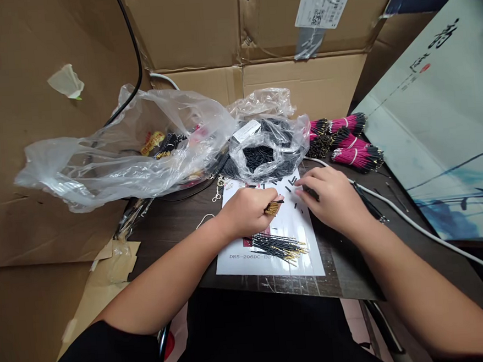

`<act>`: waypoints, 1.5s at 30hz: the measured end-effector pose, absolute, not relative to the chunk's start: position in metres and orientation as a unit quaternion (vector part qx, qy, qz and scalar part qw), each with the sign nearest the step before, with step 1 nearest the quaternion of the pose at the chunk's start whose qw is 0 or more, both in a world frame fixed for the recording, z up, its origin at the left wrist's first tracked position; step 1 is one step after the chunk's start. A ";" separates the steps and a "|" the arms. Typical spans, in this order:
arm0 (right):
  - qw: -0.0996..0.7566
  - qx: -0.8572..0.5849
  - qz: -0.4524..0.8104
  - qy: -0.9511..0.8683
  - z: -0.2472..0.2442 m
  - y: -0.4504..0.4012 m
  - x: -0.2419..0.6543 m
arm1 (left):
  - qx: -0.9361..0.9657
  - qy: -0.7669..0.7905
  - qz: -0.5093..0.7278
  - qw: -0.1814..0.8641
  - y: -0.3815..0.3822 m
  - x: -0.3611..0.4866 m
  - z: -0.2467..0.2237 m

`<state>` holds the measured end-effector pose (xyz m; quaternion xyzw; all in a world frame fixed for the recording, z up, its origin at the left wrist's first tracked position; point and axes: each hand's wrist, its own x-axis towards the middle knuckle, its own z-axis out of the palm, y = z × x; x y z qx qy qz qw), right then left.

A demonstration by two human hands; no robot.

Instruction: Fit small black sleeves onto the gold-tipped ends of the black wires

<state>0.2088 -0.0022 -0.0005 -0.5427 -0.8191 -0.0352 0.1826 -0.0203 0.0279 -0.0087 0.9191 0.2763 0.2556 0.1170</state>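
My left hand (249, 211) is closed around a bundle of thin black wires (273, 207) whose gold tips stick out past the fingers. Over the right side of a white printed sheet (231, 264), my right hand (336, 196) has its thumb and index finger slightly apart, close to short black tubes (292, 181) scattered there. Nothing shows between those fingertips. Below my left hand, a loose pile of black wires with gold ends (279, 246) lies on the sheet. Behind both hands, an opened clear bag of black tubes (258, 156) rests on the table.
Pink-and-black tied wire bundles (352, 154) are stacked at the back right. A large clear plastic bag (140, 155) spreads over the back left. A white cable (409, 210) crosses the right side of the dark table (342, 267). Cardboard (198, 29) walls the back and left.
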 end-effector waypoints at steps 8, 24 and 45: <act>0.126 -0.579 -0.067 -0.803 -0.023 0.010 0.184 | 0.933 0.215 0.250 0.146 0.022 -0.018 0.001; 0.426 -0.405 0.029 -0.808 0.022 -0.034 0.177 | 0.906 0.363 0.210 -0.057 0.018 -0.014 -0.004; 0.358 -0.386 0.002 -0.850 0.018 -0.035 0.178 | 0.912 0.385 0.138 -0.033 0.015 -0.011 -0.003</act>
